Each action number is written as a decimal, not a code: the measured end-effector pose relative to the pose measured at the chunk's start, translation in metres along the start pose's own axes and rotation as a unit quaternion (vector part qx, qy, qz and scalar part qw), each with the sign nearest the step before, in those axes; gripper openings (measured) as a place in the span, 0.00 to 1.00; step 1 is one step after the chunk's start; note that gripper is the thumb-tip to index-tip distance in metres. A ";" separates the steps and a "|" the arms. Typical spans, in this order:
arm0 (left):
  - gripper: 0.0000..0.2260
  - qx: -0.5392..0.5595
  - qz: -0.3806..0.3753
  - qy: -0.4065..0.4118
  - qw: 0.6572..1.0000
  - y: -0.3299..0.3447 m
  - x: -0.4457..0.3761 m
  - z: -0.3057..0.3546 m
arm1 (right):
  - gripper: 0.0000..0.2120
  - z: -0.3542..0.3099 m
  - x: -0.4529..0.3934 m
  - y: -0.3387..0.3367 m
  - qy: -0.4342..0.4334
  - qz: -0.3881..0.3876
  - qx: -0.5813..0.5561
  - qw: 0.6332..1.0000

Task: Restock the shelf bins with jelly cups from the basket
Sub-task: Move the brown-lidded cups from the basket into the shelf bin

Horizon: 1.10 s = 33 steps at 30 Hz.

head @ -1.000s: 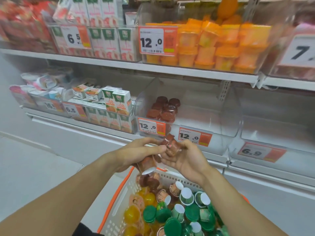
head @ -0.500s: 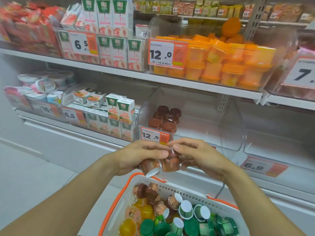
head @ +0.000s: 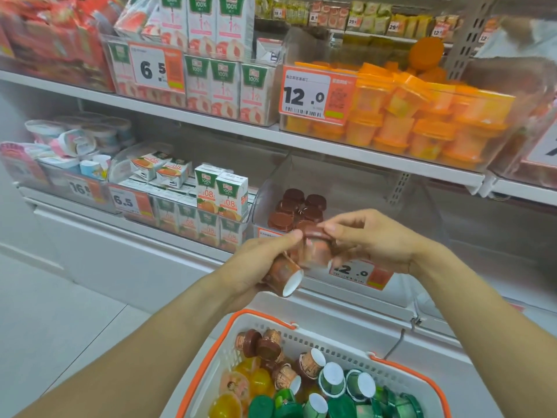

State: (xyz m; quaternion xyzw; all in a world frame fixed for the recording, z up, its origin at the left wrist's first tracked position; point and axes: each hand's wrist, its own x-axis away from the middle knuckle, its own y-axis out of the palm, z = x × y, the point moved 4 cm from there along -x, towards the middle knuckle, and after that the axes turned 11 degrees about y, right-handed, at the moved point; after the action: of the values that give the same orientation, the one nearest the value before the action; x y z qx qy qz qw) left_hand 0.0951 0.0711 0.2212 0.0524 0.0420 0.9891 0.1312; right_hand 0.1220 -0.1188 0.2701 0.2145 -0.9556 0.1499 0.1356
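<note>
My left hand [head: 259,257] grips brown jelly cups [head: 283,274], one tipped with its white base toward me. My right hand [head: 370,239] pinches the brown lid of another brown cup [head: 315,247] held between both hands. Both hands hover in front of a clear shelf bin [head: 355,188] that holds several brown-lidded cups [head: 297,206] at its left. Below, the white basket with orange rim [head: 250,318] holds brown, yellow and green jelly cups [head: 331,381].
Juice cartons [head: 220,197] fill the bin left of the clear bin. On the shelf above stands a bin of orange jelly cups [head: 422,116]. A price tag reading 12.0 [head: 358,273] hangs on the shelf edge. An empty-looking clear bin sits at right.
Both hands have risen with the brown cups from the basket up to the front of the clear bin. The view has tilted upward.
</note>
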 end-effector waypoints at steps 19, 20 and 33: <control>0.06 0.140 0.075 -0.047 0.986 -0.025 -0.030 -0.020 | 0.13 -0.015 -0.223 -0.066 -0.020 0.361 0.263 0.894; 0.07 0.134 0.074 -0.048 0.987 -0.026 -0.031 -0.021 | 0.13 -0.012 -0.226 -0.066 -0.016 0.361 0.273 0.892; 0.12 0.215 0.053 -0.027 0.975 -0.026 -0.030 -0.015 | 0.07 -0.035 -0.158 -0.030 -0.099 0.331 0.245 0.906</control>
State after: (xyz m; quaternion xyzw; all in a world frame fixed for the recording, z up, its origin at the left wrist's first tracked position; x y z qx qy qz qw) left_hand 0.1286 0.0877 0.2009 0.1078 0.2475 0.9606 0.0657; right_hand 0.2801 -0.0742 0.2576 -0.0741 -0.9132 0.3938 -0.0739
